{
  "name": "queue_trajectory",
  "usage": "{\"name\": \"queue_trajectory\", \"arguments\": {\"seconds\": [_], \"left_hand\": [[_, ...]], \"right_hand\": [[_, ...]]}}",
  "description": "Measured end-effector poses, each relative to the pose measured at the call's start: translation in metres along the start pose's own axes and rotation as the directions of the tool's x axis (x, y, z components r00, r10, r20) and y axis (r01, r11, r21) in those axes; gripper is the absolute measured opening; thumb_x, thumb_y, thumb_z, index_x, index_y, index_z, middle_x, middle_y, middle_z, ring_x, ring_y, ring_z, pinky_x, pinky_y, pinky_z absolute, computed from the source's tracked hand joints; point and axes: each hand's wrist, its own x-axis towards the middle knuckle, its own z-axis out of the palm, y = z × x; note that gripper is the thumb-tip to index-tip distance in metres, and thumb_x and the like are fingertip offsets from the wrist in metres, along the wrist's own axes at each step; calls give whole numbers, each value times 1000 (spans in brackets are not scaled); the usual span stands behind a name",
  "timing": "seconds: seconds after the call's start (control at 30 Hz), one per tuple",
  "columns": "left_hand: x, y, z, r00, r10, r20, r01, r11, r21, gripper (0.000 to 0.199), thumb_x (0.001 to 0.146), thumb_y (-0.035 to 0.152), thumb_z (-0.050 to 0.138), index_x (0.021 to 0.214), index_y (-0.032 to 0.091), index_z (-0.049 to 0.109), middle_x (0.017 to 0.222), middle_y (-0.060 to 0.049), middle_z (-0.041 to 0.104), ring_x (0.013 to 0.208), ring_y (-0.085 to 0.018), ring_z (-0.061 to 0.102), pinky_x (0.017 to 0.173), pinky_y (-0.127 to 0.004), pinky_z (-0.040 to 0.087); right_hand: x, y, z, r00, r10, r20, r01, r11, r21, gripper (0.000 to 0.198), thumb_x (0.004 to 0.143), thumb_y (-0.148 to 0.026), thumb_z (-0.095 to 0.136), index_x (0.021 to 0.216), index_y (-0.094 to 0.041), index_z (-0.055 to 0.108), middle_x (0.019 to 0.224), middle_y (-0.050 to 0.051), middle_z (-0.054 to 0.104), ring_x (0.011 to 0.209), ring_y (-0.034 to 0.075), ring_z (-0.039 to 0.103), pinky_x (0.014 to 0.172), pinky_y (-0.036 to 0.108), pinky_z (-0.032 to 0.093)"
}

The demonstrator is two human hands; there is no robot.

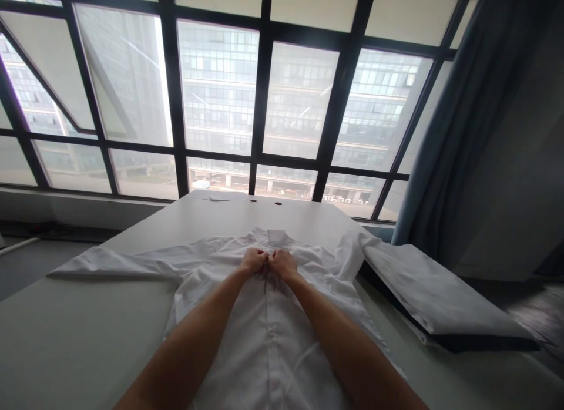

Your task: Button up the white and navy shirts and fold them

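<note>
A white button-up shirt [247, 333] lies front side up on the table, its collar [277, 237] pointing away from me. One sleeve stretches out to the left; the other runs right towards a folded pile. My left hand [254, 260] pinches the front placket just below the collar. Right beside it, my right hand [282, 262] is closed on the opposite edge of the same placket. The fingertips of both hands meet there, and whatever button lies between them is hidden. Lower down the placket a button [272, 332] shows.
The white table [110, 333] reaches to the windows, with paper-like white sheets [218, 195] and two dark round holes at its far end. On the right lies a folded white cloth [440, 286] over something dark. A grey-blue curtain [436, 140] hangs behind it.
</note>
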Motion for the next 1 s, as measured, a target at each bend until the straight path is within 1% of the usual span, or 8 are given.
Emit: {"name": "queue_trajectory", "arguments": {"seconds": [0.1,0.2,0.27,0.37,0.53,0.63,0.87,1.0], "left_hand": [[2,-1,2,1000,-9,-10,8,998,-59,34,90,23,55,57,16,54,40,6,43,37,-9,44,40,-19,30],[3,0,4,1000,-23,-1,23,992,-124,32,91,25,56,60,16,55,41,7,41,37,-8,43,39,-19,29],[1,2,4,1000,-29,11,30,986,-164,33,92,24,55,61,16,53,43,7,41,37,-7,42,38,-19,28],[-3,4,1,999,-26,39,33,977,-212,34,92,25,56,60,16,50,46,7,42,37,-6,41,37,-18,27],[-7,6,-1,997,-10,75,28,970,-240,32,91,27,60,61,16,52,47,7,45,38,-5,42,38,-17,30],[-5,5,1,997,-13,71,29,972,-231,32,92,27,58,62,16,54,46,7,46,38,-6,43,38,-17,30],[-2,4,5,998,-42,36,49,974,-222,32,91,32,60,64,15,58,44,7,46,38,-7,44,38,-17,29],[2,3,4,997,-53,53,64,970,-235,32,90,30,62,62,15,56,46,7,46,38,-6,43,38,-18,28]], "right_hand": [[-4,6,-4,996,55,-70,-35,966,257,29,87,-31,47,88,-15,71,84,10,74,74,19,66,63,26,45],[-4,12,-1,993,55,-103,16,805,592,23,77,-31,51,75,-15,69,72,4,70,65,15,60,59,22,42],[-2,15,3,994,64,-91,16,724,689,23,72,-32,53,71,-15,67,66,3,66,60,14,56,56,23,41],[-1,19,8,995,77,-70,4,647,762,23,67,-34,54,70,-15,67,60,1,63,54,13,51,52,23,39],[0,22,10,999,52,-1,-26,531,847,25,67,-37,55,72,-15,66,54,-2,57,46,11,44,45,23,34],[1,24,10,998,61,24,-53,526,849,23,67,-36,56,72,-16,66,52,-2,56,45,10,44,44,22,35],[2,25,8,999,42,-4,-18,504,863,20,67,-32,60,73,-14,68,58,0,63,47,11,50,45,23,39],[2,25,6,998,19,57,-59,474,879,17,68,-28,60,74,-14,69,60,1,65,46,11,51,45,22,40]]}}
